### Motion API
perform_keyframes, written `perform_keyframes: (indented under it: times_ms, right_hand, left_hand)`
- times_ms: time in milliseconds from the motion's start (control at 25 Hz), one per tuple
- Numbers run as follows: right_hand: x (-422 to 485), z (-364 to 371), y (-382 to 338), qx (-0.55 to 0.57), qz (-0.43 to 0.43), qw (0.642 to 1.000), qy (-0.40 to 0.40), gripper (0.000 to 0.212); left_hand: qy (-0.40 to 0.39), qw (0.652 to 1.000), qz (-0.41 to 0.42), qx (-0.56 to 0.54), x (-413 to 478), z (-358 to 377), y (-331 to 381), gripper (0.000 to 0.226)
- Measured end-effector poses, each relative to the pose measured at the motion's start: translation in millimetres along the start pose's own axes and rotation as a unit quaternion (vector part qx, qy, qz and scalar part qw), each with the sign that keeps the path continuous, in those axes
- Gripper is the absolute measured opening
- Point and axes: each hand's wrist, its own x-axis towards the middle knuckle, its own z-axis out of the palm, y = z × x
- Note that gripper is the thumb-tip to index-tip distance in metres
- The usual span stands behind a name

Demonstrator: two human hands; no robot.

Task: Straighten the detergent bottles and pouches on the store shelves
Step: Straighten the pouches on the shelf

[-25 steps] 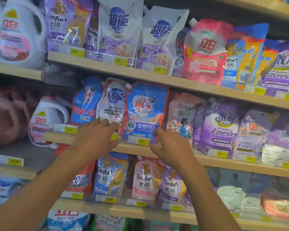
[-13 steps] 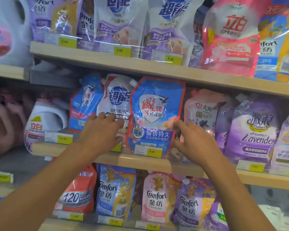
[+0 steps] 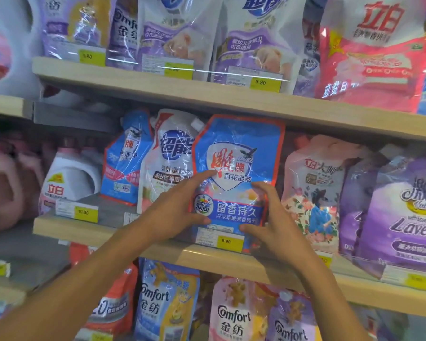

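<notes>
Both left hand (image 3: 174, 209) and right hand (image 3: 277, 223) grip the blue 留香持久 pouch (image 3: 236, 146).

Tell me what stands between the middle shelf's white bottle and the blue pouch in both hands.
Head view: a narrow blue pouch beside the white bottle, then a white pouch beside the held blue pouch.

Left forearm (image 3: 84, 279), right forearm (image 3: 330, 291) seen bare to frame edge. Left hand (image 3: 175, 210), right hand (image 3: 278, 227) likewise bare.
</notes>
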Motion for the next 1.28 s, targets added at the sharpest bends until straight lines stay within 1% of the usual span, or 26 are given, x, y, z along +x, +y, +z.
perform_keyframes:
  times_ms: [80,160,280,400,480,600,640,680,760,840,920,1040,1200,1280]
  right_hand:
    - [-1,8,0,0.030,-0.007,0.999,0.042,0.091]
    - [-2,12,1,0.043,-0.022,0.996,0.074,0.097]
    - [-7,18,-2,0.001,-0.060,0.995,0.085,0.106]
    - [-13,24,-11,-0.029,-0.095,0.988,0.118,0.110]
    - [-14,29,-20,-0.054,-0.142,0.975,0.164,0.112]
    - [-10,39,-42,-0.075,-0.221,0.942,0.240,0.118]
    - [-5,42,-51,-0.070,-0.234,0.936,0.253,0.118]
    - [0,49,-61,-0.059,-0.243,0.933,0.259,0.117]
    - [10,67,-82,-0.034,-0.254,0.934,0.250,0.114]
    - [19,89,-102,-0.029,-0.267,0.934,0.237,0.111]
    - [28,114,-118,-0.034,-0.270,0.936,0.222,0.112]
    - [43,154,-140,-0.047,-0.264,0.939,0.218,0.114]
    - [68,199,-162,-0.066,-0.250,0.941,0.219,0.118]
    - [73,210,-166,-0.074,-0.234,0.945,0.215,0.120]
  left_hand:
    - [0.018,1.000,0.015,0.009,-2,3,4,0.100]
    - [0.051,0.995,0.045,0.076,-4,6,10,0.104]
    - [0.094,0.983,0.076,0.139,-13,10,13,0.106]
    - [0.129,0.975,0.107,0.147,-24,9,17,0.107]
    - [0.178,0.952,0.143,0.203,-28,3,21,0.115]
    - [0.254,0.904,0.192,0.284,-32,-21,23,0.118]
    - [0.271,0.894,0.202,0.294,-33,-31,22,0.117]
    - [0.281,0.892,0.205,0.290,-36,-42,19,0.117]
    - [0.285,0.900,0.192,0.267,-46,-66,11,0.117]
    - [0.295,0.899,0.174,0.274,-58,-89,-2,0.112]
    - [0.298,0.899,0.165,0.276,-69,-112,-18,0.108]
    - [0.286,0.910,0.160,0.254,-80,-150,-48,0.105]
    - [0.261,0.917,0.186,0.239,-80,-199,-96,0.101]
    - [0.239,0.922,0.201,0.231,-75,-210,-115,0.099]
